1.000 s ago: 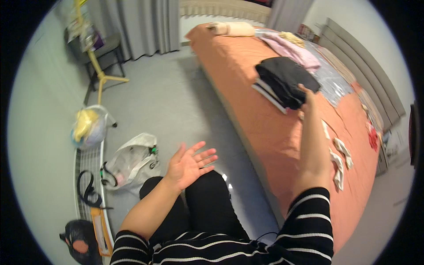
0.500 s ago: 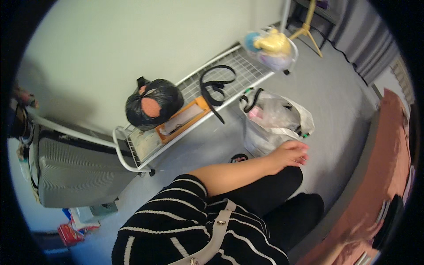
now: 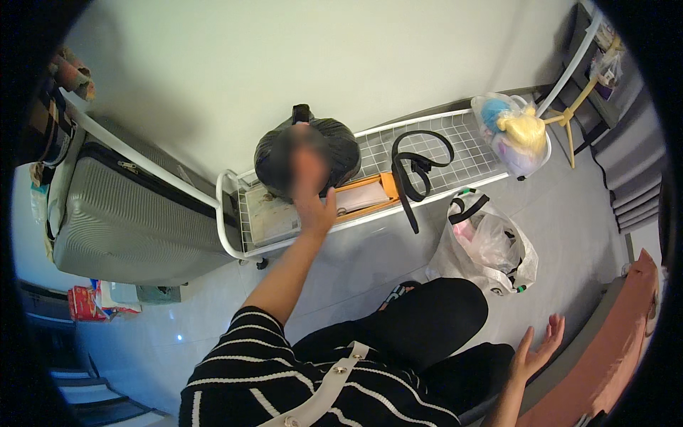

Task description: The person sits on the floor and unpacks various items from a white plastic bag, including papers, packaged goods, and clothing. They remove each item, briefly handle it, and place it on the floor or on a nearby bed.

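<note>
My left hand (image 3: 313, 203) reaches up to a low white wire rack (image 3: 466, 142) by the wall. Its fingers are stretched out against a round black bag (image 3: 345, 153) that sits on the rack; the fingertips are blurred. Just right of the hand lie a flat orange case (image 3: 373, 191) and a looped black strap (image 3: 416, 167). My right hand (image 3: 537, 349) hovers open and empty at the lower right, next to the edge of a bed with an orange sheet (image 3: 629, 341). I am crouched, with black trousers below me.
A grey hard suitcase (image 3: 121, 213) leans left of the rack. A clear bag of yellow and blue things (image 3: 514, 132) sits at the rack's right end. A white plastic bag (image 3: 491, 245) stands on the grey floor. Grey curtains (image 3: 633, 171) hang at far right.
The view swung from the bed to the rack by the wall. My left hand rose from beside the white plastic bag to the black bag. My right hand left the dark clothes on the bed.
</note>
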{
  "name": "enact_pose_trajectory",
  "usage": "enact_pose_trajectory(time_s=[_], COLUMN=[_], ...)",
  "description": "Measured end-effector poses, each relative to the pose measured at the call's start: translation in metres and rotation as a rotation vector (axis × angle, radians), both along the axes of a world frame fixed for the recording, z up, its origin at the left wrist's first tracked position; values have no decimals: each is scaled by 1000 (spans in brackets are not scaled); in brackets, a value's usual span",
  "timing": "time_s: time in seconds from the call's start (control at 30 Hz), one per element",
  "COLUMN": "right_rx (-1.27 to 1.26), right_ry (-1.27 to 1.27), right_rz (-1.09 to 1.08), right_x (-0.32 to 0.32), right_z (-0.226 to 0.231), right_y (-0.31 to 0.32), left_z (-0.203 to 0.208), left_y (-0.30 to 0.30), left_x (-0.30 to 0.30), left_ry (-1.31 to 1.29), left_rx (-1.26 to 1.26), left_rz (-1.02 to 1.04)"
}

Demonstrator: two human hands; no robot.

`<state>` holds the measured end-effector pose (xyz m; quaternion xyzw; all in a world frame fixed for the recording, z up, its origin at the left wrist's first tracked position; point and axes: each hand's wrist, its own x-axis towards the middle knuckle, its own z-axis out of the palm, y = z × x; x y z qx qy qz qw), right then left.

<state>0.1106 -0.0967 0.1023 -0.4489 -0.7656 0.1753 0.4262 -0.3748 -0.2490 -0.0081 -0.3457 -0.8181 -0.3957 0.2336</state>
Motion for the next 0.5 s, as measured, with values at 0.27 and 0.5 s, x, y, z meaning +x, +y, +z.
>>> enact_pose_trajectory(time_s=[0.27,0.5], right_rx=[-232,-199], right_ry=[-436,-1125], right_rz=[226,69], right_x=[-40,-40], right_z=[-62,-169], right_y=[73,106], left_z=[16,-52], left_y=[20,155], left_x=[-15,133], left_ry=[-4,-841], left_rx=[-629,-226], left_rz=[135,-549])
